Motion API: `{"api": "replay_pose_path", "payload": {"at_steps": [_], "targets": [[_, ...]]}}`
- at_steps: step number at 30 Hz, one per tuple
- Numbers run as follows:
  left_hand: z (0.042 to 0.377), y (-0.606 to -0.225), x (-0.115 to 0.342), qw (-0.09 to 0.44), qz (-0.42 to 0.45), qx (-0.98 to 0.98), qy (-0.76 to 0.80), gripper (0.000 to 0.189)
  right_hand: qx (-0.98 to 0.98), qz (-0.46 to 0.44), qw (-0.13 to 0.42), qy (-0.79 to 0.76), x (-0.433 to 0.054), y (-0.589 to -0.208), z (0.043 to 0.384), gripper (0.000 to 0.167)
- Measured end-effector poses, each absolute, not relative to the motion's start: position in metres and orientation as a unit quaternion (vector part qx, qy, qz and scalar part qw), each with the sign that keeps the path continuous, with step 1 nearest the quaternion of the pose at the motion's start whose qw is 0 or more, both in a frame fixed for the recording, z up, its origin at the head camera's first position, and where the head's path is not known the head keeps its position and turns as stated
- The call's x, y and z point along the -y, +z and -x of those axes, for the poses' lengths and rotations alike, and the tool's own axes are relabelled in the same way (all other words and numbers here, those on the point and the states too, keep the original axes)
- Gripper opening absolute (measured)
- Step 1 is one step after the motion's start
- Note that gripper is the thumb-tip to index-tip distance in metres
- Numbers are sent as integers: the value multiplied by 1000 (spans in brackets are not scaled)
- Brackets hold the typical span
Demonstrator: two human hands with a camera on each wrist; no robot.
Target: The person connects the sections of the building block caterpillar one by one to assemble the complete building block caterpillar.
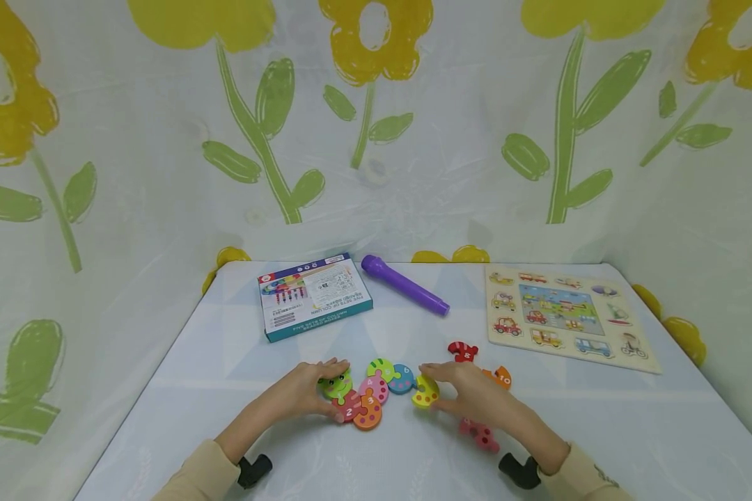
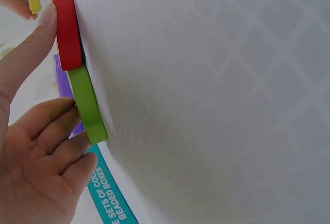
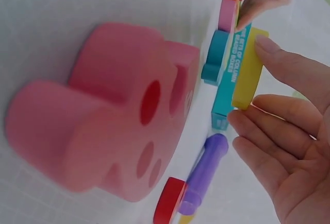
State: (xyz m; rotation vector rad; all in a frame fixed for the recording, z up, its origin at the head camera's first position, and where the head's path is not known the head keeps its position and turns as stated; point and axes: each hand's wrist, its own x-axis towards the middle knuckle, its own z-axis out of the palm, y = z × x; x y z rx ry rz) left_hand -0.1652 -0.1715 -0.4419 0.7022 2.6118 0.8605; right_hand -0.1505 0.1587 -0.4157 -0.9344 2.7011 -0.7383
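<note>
A joined row of number puzzle pieces forms a caterpillar: a green smiling head [image 1: 333, 390], a red 2 [image 1: 349, 410], an orange 3 [image 1: 368, 419], a pink 4 [image 1: 374, 391], a light green piece [image 1: 379, 368] and a blue 6 [image 1: 401, 380]. My left hand [image 1: 303, 391] holds the head end, thumb against the red piece [image 2: 68, 33] and fingertips against the green head [image 2: 87, 103]. Between thumb and fingers, my right hand [image 1: 476, 395] pinches a yellow spotted piece [image 1: 424, 394], close to the blue piece's right end. In the right wrist view this yellow piece [image 3: 249, 72] appears raised and tilted.
Loose pieces lie around the right hand: a red 8 [image 1: 463, 351], an orange 10 [image 1: 503, 378] and a pink spotted one [image 1: 480, 435]. Farther back are a boxed bead set [image 1: 316, 296], a purple microphone-shaped stick [image 1: 407, 285] and a wooden vehicle puzzle board [image 1: 570, 316].
</note>
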Motion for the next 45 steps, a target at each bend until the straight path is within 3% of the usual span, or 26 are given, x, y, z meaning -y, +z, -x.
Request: {"api": "replay_pose_path", "payload": {"at_steps": [45], "targets": [[164, -442, 172, 153, -241, -911, 297, 85, -919, 326, 84, -205, -145, -423, 169, 53]]}}
